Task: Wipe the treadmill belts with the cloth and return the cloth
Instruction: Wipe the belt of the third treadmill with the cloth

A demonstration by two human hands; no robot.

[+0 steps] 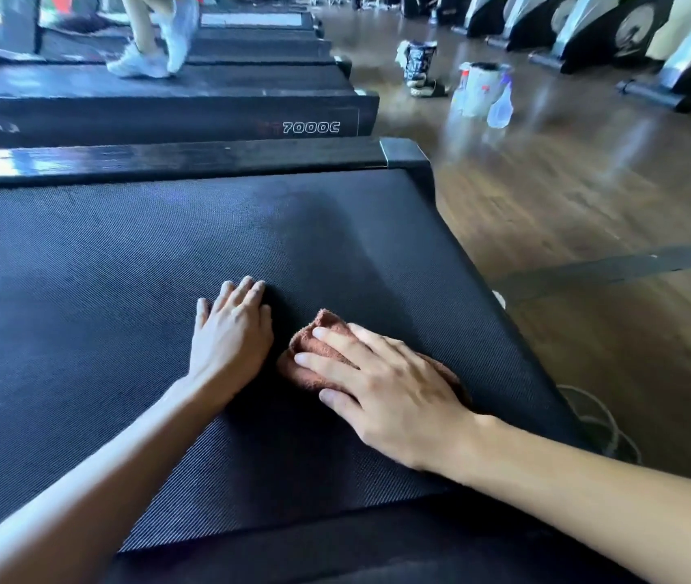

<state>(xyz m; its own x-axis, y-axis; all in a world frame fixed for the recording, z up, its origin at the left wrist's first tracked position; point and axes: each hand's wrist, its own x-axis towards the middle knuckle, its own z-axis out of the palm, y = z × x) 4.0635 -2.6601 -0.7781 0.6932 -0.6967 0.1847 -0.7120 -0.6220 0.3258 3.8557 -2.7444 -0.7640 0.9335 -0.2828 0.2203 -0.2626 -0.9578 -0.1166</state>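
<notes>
Bare belt [103, 267] runs open across the left and centre of the frame. A raised side rail [166, 160] bounds it along the top, a dark end trim [421, 172] on the right; beyond, wooden floor [567, 196].

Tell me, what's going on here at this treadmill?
A person is cleaning a treadmill belt by hand. The right hand presses a brown cloth flat against the belt, fingers straight over it. The left hand lies flat on the belt just beside the cloth, holding nothing. On the next treadmill someone in white shoes is walking. A spray bottle stands on the wooden floor behind.
</notes>
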